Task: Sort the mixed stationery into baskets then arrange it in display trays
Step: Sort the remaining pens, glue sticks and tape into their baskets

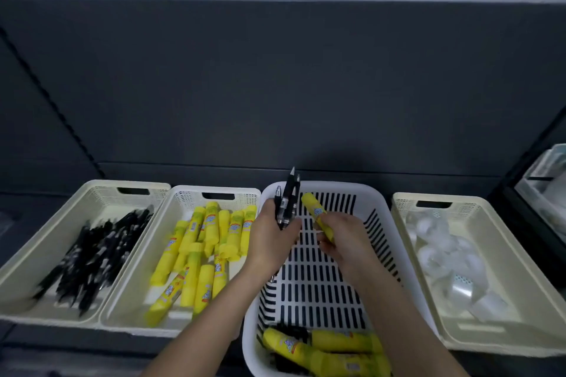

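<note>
Dark shelf [428, 184], white basket [337, 186]: left grip [269, 239] clasps pens [288, 193], right grip [343, 239] a glue stick [315, 211].

White slotted basket [337, 185]: near end cut off at bottom edge. Cream basket [468, 208] at surface's right end: contents blurred, translucent, unidentifiable.

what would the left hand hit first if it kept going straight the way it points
Probably the far rim of the white basket: the left hand, gripping black pens, points toward it. If it rides above the rim, unclear here, the dark back panel.
</note>
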Tool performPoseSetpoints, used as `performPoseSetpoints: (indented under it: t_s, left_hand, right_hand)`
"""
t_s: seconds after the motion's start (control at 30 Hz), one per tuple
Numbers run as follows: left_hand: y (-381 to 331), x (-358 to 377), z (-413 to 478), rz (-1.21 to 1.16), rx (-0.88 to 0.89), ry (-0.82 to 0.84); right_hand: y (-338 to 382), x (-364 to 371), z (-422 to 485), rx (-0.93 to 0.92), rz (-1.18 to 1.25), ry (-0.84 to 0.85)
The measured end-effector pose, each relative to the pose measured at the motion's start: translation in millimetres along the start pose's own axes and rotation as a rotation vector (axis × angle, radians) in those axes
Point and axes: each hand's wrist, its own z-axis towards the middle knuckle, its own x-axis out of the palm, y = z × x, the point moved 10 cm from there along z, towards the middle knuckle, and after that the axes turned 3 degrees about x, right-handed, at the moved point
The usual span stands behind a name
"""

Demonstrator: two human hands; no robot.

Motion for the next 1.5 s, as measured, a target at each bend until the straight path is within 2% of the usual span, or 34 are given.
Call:
performPoseSetpoints:
  t_s: [0.23, 0.43, 0.6, 0.77, 0.97, 1.1, 1.3, 1.5]
  left_hand:
    - [-13, -57, -10, -0.095, -0.012, -0.206]
    - [-5, -120, -8, -0.024, -0.016, -0.275]
    - [19, -162, 1, 0.015, -0.047, -0.280]
    - [47, -200, 10, 0.052, -0.071, -0.223]
    - [75, -239, 19, 0.073, -0.052, -0.192]
    - [102, -270, 24, 0.231, -0.039, -0.172]
    - [149, -289, 25, 0.516, -0.110, -0.075]
    - [169, -287, 26, 0.400, -0.155, -0.030]
  right_hand:
    - [-1, 30, -20, -0.062, 0.006, 0.087]
    - [5, 93, -31, -0.206, -0.120, 0.233]
    - [-3, 153, -34, -0.228, -0.250, 0.274]
    - [6, 202, -34, -0.514, -0.717, 0.158]
    - [-5, 230, -33, -0.601, -1.039, 0.061]
    - [-2, 238, -35, -0.614, -1.022, 0.011]
    - [0, 249, -43, -0.662, -0.990, -0.040]
    - [-3, 248, -49, -0.680, -0.967, -0.055]
